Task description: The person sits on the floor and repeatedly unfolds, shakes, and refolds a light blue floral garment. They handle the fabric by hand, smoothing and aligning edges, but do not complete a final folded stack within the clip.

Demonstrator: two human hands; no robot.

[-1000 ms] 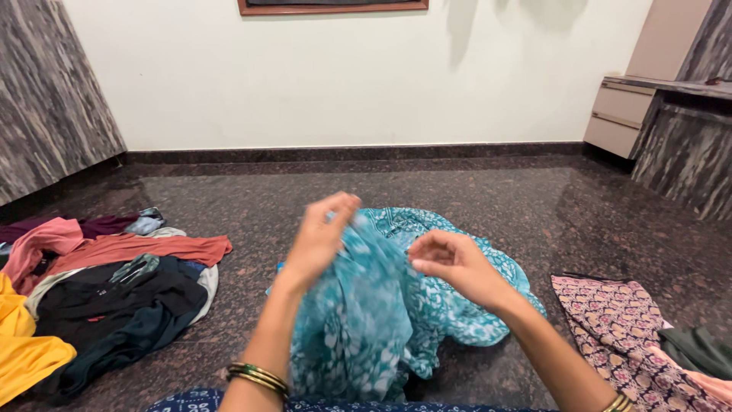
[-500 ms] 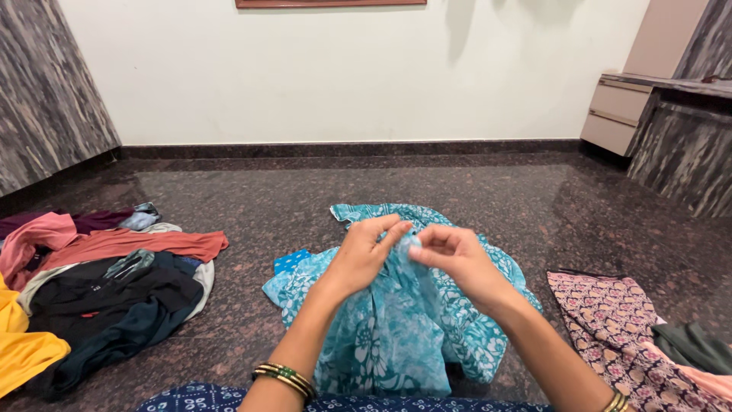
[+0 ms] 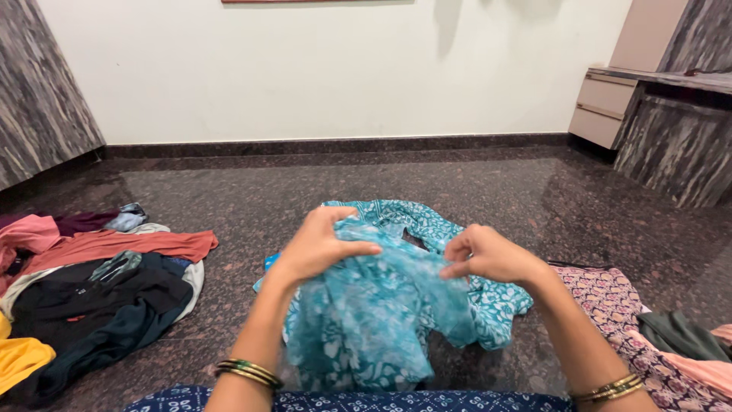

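Gripping of a teal printed garment (image 3: 366, 320) above the dark stone floor (image 3: 305, 183).
Its upper edge is pinched shut by the left hand (image 3: 320, 246) and right hand (image 3: 488, 255); a clothes pile (image 3: 91, 282) lies left, a patterned cloth (image 3: 610, 297) right.

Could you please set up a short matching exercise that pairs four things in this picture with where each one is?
Things:
1. teal garment
2. clothes pile
3. patterned cloth
4. drawers

Places:
A. far right, against the wall
B. on the floor at the left
C. held up between the left hand and right hand
D. flat on the floor at the right, beside the right arm

Pairs: 1-C, 2-B, 3-D, 4-A
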